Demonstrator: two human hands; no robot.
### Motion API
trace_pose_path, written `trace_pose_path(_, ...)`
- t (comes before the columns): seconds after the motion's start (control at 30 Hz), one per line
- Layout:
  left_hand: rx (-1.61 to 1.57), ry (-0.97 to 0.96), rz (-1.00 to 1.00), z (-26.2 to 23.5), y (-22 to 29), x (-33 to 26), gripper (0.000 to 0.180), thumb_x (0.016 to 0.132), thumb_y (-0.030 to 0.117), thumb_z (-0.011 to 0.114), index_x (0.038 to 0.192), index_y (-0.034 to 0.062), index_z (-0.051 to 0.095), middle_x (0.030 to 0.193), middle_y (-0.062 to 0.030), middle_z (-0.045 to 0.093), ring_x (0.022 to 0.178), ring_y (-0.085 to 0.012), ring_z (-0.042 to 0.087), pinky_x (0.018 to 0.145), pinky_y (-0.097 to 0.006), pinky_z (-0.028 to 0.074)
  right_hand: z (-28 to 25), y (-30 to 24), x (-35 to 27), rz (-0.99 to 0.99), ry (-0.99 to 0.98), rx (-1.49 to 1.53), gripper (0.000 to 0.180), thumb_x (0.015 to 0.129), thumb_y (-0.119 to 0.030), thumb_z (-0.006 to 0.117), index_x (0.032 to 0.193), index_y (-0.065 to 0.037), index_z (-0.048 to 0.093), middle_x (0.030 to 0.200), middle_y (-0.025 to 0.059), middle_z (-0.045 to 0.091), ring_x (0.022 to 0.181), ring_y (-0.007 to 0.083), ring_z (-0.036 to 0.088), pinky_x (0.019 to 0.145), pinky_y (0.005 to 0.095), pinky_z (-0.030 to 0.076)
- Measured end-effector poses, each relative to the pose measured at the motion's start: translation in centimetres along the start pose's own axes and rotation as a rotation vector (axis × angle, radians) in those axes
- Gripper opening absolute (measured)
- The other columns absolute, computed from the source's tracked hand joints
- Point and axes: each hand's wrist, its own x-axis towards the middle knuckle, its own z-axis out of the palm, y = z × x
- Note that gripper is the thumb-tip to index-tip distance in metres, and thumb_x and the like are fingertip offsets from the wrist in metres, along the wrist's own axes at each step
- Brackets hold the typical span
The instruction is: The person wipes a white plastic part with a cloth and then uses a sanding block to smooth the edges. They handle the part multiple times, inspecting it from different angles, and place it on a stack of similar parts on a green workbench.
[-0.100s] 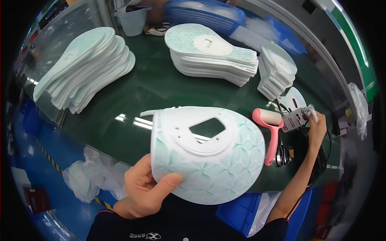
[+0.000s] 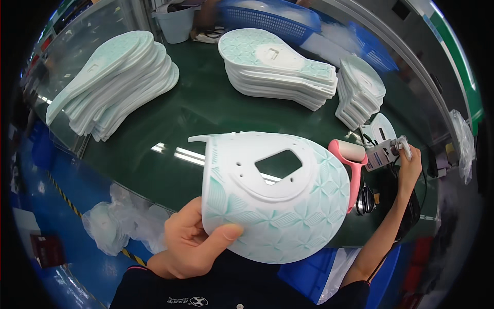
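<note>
My left hand (image 2: 193, 239) grips the lower left edge of a white curved plastic cover (image 2: 278, 219) with a pale green floral relief, thumb on its face. An angular cut-out with small holes around it opens through the cover's upper part, and a thin tab sticks out at its upper left. At the right, my right hand (image 2: 410, 167) has its fingers closed on a crumpled white wipe (image 2: 405, 148), which touches the top of a tilted bottle (image 2: 380, 156) with a white label. The cover overlaps part of a pink-handled lint roller (image 2: 353, 152) beside the bottle.
Stacks of similar panels stand on the dark green table (image 2: 139, 167): a left stack (image 2: 121, 85), a middle stack (image 2: 278, 82) and a right stack (image 2: 358, 95). Black scissors (image 2: 365, 200) lie below the roller. Behind are a blue basket (image 2: 267, 20) and a pale bucket (image 2: 175, 26).
The whole view has shifted slightly. The cover in my left hand has moved a little right and now hides more of the lint roller's handle. Both hands keep their holds.
</note>
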Motion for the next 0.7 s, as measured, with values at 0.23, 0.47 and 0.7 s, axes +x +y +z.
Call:
trace_pose_path(0.23,0.055,-0.028,-0.009,0.3,-0.1,-0.3,0.019,0.074,-0.003,0.053,0.091,-0.0084,0.047,0.08,-0.0125,0.058,0.07,-0.0088,0.053,0.061,-0.02,0.043,0.1,0.5,0.0,-0.011,-0.004,-0.008,0.019,0.075,-0.014,0.053,0.088,0.0,0.056,0.082,0.0079,0.052,0.072,0.0169,0.052,0.066,0.0254,0.039)
trace_pose_path(0.47,0.066,-0.01,-0.022,0.6,-0.3,-0.2,0.017,0.074,-0.003,0.054,0.088,-0.0085,0.048,0.076,-0.0115,0.058,0.065,-0.0074,0.053,0.058,-0.019,0.043,0.5,1.0,0.0,0.002,0.019,0.028,0.019,0.075,-0.013,0.053,0.089,-0.001,0.057,0.082,0.0076,0.052,0.072,0.016,0.051,0.067,0.025,0.039)
trace_pose_path(0.7,0.061,0.024,-0.013,0.5,-0.8,-0.2,0.016,0.073,-0.003,0.055,0.087,-0.0083,0.048,0.075,-0.0109,0.058,0.065,-0.007,0.052,0.057,-0.018,0.042,0.5,0.3,0.0,-0.019,0.064,-0.039,0.02,0.074,-0.013,0.054,0.089,-0.002,0.057,0.082,0.0081,0.053,0.074,0.0169,0.053,0.067,0.0259,0.039)
